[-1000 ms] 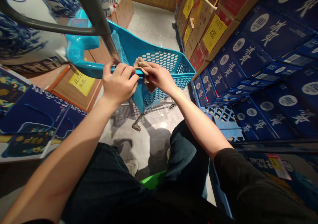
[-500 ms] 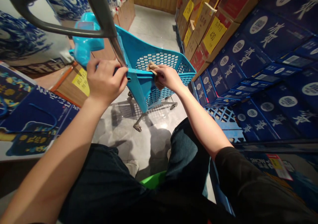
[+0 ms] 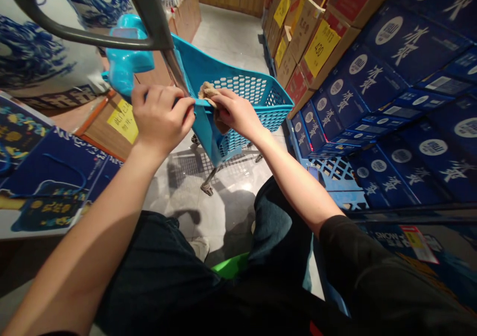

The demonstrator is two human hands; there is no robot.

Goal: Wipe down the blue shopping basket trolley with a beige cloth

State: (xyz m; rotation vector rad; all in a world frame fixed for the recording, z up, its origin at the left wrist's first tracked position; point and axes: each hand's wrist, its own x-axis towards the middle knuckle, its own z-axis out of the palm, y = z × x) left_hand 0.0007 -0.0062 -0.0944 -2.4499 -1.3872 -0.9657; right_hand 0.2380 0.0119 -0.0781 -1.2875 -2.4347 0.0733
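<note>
Head view: stacked blue boxes (image 3: 383,77) are towering right of both hands; the blue cart (image 3: 201,67) is standing just ahead. The left hand (image 3: 160,115) is curling closed around its near corner, the right hand (image 3: 236,115) pinching a brown cloth (image 3: 207,90) folded over the rim (image 3: 272,108). With a loosening left grip, sideways pressure could be rolling everything away!

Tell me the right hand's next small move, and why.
Probably slide the right hand with its brown cloth along the cart's rim, away from the left hand: the cloth straddles the rim near a corner, more rim runs on beyond it, and the left hand curls at that corner, perhaps steadying the cart.
</note>
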